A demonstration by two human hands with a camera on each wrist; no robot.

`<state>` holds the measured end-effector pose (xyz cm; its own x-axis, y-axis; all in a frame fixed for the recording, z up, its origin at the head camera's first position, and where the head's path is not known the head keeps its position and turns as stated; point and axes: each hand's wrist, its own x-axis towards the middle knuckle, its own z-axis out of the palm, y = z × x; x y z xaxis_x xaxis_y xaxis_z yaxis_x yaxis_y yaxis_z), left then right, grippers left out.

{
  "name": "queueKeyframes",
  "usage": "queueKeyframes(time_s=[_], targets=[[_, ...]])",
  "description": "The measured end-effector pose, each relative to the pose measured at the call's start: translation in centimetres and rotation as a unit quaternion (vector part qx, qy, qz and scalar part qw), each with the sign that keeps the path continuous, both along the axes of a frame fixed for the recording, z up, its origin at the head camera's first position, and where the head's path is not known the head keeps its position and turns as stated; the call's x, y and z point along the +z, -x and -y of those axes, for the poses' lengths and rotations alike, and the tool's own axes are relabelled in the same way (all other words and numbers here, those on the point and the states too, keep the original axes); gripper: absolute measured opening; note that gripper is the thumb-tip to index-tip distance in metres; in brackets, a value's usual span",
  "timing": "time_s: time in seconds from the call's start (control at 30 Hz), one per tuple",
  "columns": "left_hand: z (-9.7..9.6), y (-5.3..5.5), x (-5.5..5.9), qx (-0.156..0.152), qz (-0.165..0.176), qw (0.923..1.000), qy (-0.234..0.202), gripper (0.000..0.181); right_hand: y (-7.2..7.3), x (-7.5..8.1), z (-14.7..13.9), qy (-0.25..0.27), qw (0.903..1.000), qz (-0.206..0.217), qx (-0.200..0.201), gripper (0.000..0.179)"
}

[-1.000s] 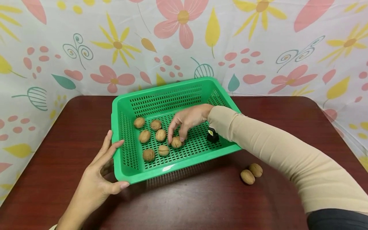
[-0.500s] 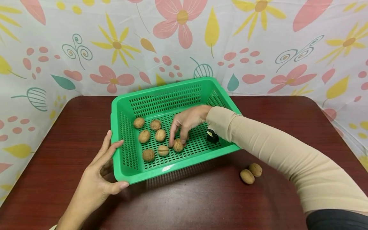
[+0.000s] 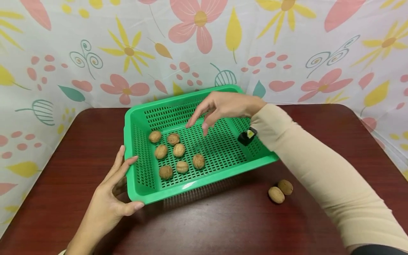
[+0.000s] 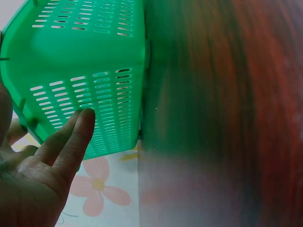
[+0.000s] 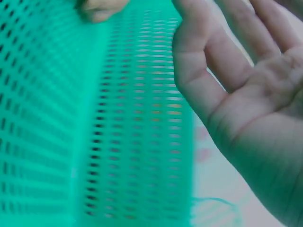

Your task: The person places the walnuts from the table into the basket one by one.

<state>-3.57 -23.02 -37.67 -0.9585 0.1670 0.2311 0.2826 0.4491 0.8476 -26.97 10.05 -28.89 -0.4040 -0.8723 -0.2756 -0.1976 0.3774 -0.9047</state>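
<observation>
A green slotted plastic basket [image 3: 204, 181] stands at a slant on the table, several walnuts [image 3: 179, 150] grouped in its left half. My left hand [image 3: 105, 198] grips its left end, index finger on the rim and thumb at the near corner. In the left wrist view, fingers of that hand [image 4: 42, 175] lie against the slotted outer wall [image 4: 80, 54]. Over the basket's far middle hovers my right hand [image 3: 226, 105], fingers loosely bent and holding nothing. Below it, a walnut [image 3: 198, 161] rests on the basket floor, rightmost of the group.
Two more walnuts [image 3: 276, 195] lie together on the dark red-brown table [image 3: 204, 226], right of the basket's near side. Behind the table hangs a white cloth [image 3: 137, 39] with printed flowers. A small black device [image 3: 247, 136] is strapped at my right wrist.
My right hand has let go of the walnut on the basket floor, then risen up and away toward the far side. My left hand keeps its hold on the basket.
</observation>
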Motion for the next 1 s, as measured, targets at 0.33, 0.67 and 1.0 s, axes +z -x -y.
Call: queueKeyframes(time_s=[0.33, 0.67, 1.0], targets=[[-0.2, -0.2, 0.0, 0.003, -0.005, 1.0000, -0.006, 0.113, -8.5, 4.2, -9.1, -0.012, 0.9797, -0.108, -0.168, 0.028], [-0.1, -0.2, 0.0, 0.002, -0.003, 1.0000, -0.005, 0.113, -16.1, -2.4, -18.5, 0.112, 0.9663, -0.070, -0.221, 0.034], [-0.3, -0.1, -0.1, 0.000, -0.005, 1.0000, -0.008, 0.112, -19.3, -8.2, -21.1, 0.093, 0.9524, -0.023, -0.290, 0.033]])
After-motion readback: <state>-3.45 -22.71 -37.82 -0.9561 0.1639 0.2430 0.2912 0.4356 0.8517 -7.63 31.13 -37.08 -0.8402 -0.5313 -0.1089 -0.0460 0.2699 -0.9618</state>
